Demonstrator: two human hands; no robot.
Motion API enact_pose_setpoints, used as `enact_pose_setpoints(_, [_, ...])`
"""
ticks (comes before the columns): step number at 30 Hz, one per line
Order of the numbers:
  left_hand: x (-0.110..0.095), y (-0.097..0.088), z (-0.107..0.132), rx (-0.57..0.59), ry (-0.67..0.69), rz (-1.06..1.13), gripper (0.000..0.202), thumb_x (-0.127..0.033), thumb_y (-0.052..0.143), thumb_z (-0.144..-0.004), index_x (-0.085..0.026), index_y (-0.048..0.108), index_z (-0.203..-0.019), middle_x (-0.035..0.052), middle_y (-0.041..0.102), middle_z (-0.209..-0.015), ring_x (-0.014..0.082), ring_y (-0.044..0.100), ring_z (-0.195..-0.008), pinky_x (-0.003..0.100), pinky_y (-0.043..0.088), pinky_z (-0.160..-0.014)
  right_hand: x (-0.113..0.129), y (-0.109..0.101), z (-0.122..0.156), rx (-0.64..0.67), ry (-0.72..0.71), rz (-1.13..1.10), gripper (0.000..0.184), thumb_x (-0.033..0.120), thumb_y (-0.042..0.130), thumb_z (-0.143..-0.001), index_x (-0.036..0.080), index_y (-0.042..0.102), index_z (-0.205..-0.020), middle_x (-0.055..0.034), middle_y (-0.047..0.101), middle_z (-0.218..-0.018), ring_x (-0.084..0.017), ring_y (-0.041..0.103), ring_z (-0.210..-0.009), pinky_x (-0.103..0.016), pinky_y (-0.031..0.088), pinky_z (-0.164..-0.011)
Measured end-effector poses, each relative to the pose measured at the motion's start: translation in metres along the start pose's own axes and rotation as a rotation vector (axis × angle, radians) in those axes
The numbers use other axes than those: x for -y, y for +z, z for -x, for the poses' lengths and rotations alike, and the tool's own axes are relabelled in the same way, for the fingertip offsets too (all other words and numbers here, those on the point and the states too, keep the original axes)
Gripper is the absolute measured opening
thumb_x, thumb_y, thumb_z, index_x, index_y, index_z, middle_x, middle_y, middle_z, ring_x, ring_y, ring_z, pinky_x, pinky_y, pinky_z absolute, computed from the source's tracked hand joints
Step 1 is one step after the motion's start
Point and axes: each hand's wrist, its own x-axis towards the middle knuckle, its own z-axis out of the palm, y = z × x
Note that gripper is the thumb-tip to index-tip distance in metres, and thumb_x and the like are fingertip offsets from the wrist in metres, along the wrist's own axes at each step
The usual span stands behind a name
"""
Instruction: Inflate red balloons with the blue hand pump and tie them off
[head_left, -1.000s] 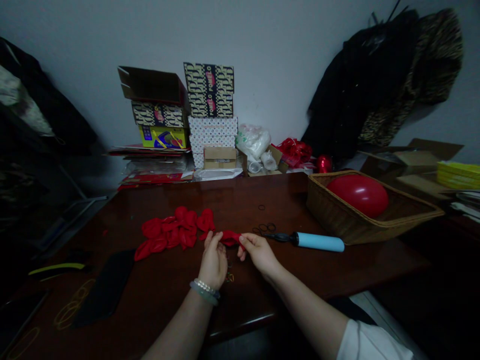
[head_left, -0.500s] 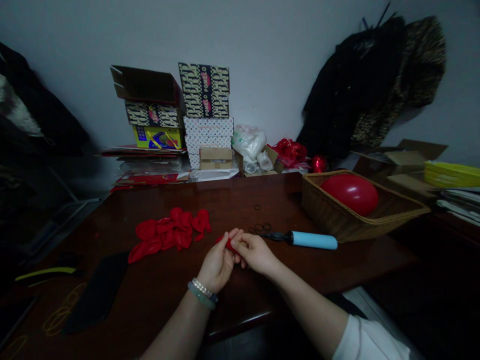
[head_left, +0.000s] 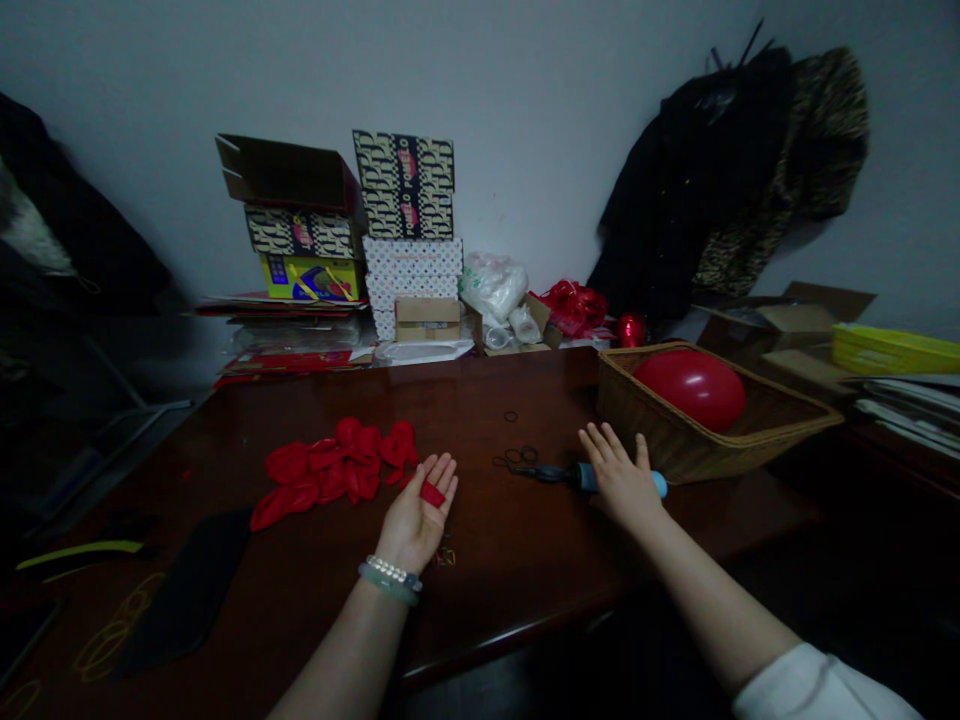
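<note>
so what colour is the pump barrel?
Light blue. The barrel shows best in the head view, partly covered by the right hand.

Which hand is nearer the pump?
Right. The right hand is over the pump's blue barrel, partly covering it; contact can't be told. The left hand is apart from it, left of the nozzle, palm up with a red balloon.

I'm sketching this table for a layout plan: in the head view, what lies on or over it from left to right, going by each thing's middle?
Flat black object, heap of limp red balloons, small red piece on the open left grip, blue pump, wicker basket.
</note>
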Motion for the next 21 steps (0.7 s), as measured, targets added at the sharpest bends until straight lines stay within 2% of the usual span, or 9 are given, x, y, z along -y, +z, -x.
enact_pose_setpoints(2, [-0.001, 0.0, -0.001, 0.0, 0.018, 0.009, 0.017, -0.017, 0.046, -0.094, -0.014, 0.06, -0.102, 0.0148, 0.062, -0.123, 0.0208, 0.063, -0.11, 0.033, 0.056, -0.086, -0.009, 0.005, 0.006, 0.018, 0.014, 0.072, 0.079, 0.021, 0.054, -0.075, 0.016, 0.023, -0.148, -0.0089, 0.024, -0.155, -0.028, 0.016, -0.144, -0.063, -0.004, -0.111])
enact_pose_setpoints(6, [-0.003, -0.001, -0.002, -0.009, 0.029, 0.022, 0.017, -0.015, 0.045, -0.094, -0.014, 0.061, -0.101, 0.0139, 0.063, -0.122, 0.0212, 0.063, -0.109, 0.034, 0.056, -0.085, -0.014, 0.012, 0.01, 0.025, 0.029, 0.144, 0.07, 0.012, 0.039, -0.08, 0.017, 0.024, -0.148, -0.005, 0.025, -0.154, -0.023, 0.012, -0.145, -0.062, -0.001, -0.112])
enact_pose_setpoints(14, [-0.003, -0.006, -0.006, -0.001, 0.03, 0.034, 0.018, -0.016, 0.045, -0.094, -0.013, 0.061, -0.102, 0.0141, 0.063, -0.122, 0.0213, 0.063, -0.109, 0.034, 0.056, -0.086, -0.008, 0.021, 0.011, 0.158, 0.021, 0.063, 0.064, 0.001, 0.024, -0.083, 0.018, 0.037, -0.143, -0.0066, 0.034, -0.15, -0.023, 0.025, -0.142, -0.062, 0.004, -0.112])
enact_pose_setpoints(21, [-0.006, -0.005, -0.005, 0.003, 0.036, 0.043, 0.02, -0.016, 0.044, -0.094, -0.013, 0.062, -0.103, 0.0139, 0.063, -0.122, 0.0207, 0.063, -0.108, 0.034, 0.056, -0.086, -0.006, 0.023, 0.009, 0.189, 0.021, 0.032, 0.056, 0.003, 0.024, -0.086, 0.015, 0.049, -0.135, -0.0107, 0.046, -0.143, -0.025, 0.035, -0.137, -0.064, 0.009, -0.11])
